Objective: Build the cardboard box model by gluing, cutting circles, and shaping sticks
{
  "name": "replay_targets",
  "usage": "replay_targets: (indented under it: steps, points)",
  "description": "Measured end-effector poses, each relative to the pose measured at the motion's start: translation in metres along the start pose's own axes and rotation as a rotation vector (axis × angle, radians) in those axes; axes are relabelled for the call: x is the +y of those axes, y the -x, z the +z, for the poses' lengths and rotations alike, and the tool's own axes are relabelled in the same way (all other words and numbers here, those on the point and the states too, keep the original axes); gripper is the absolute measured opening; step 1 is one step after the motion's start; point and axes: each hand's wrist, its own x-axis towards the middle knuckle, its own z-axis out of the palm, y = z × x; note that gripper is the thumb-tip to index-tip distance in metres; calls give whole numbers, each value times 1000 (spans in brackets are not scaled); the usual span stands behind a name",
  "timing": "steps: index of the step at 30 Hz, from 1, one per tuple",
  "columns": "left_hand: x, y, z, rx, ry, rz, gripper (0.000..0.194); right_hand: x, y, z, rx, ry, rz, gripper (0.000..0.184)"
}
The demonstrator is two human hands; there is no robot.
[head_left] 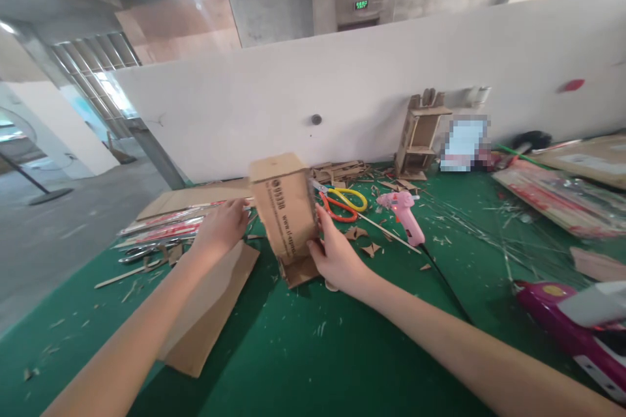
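My right hand (340, 257) grips the right edge of a small cardboard box (288, 218) with printed text, thumb on its front. The box is held tilted over the green table. To its left is my left hand (225, 225), apart from the box, fingers loosely bent with nothing visible in them. It is over packs of thin sticks (171, 216). Beneath my left forearm lies a flat cardboard sheet (215, 313). Behind the box are scissors (345, 203) with one yellow and one orange handle. A pink glue gun (405, 215) lies to the right.
A cardboard shelf-like structure (420, 137) stands against the white partition (235, 117). Cardboard scraps (342, 172) litter the green table (342, 358). A purple device (567, 319) sits at the right, near plastic-wrapped packs (562, 199). A black cord (447, 287) trails from the glue gun.
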Motion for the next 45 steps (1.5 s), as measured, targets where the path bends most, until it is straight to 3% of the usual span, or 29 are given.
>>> replay_targets:
  steps: [1,4,6,9,12,13,16,19,24,30,36,40,45]
  points:
    - [7,1,-3,41,146,21,33,1,2,5,-24,12,-2,68]
    - [31,9,-12,110,875,121,41,2,5,9,-85,43,34,64]
    - [45,18,-13,107,1120,152,51,-2,6,3,-151,57,64,61]
    - [56,28,-12,120,955,79,67,-11,4,-15,-329,55,61,65]
    - [54,25,-11,118,739,-61,58,-16,-10,-39,-522,155,55,69]
    - [51,21,-11,120,717,-73,54,-16,-18,-46,-538,279,81,61]
    - [37,6,-12,115,708,-63,55,-12,-43,-58,-498,435,113,50]
    - [25,-4,-11,77,724,-77,62,-4,-57,-55,-469,586,91,47]
    - [25,-1,-9,1,742,-74,53,9,-54,-40,-436,797,32,42]
    - [36,3,-8,71,694,-54,50,15,-52,-26,-370,938,-28,36]
    - [34,4,-7,24,600,51,51,14,-57,-19,-315,991,6,29]
    - [22,7,-8,-117,591,92,59,2,-48,-29,-305,1004,46,25]
    - [11,7,-21,-326,638,138,71,-13,-32,-57,-323,1050,226,27]
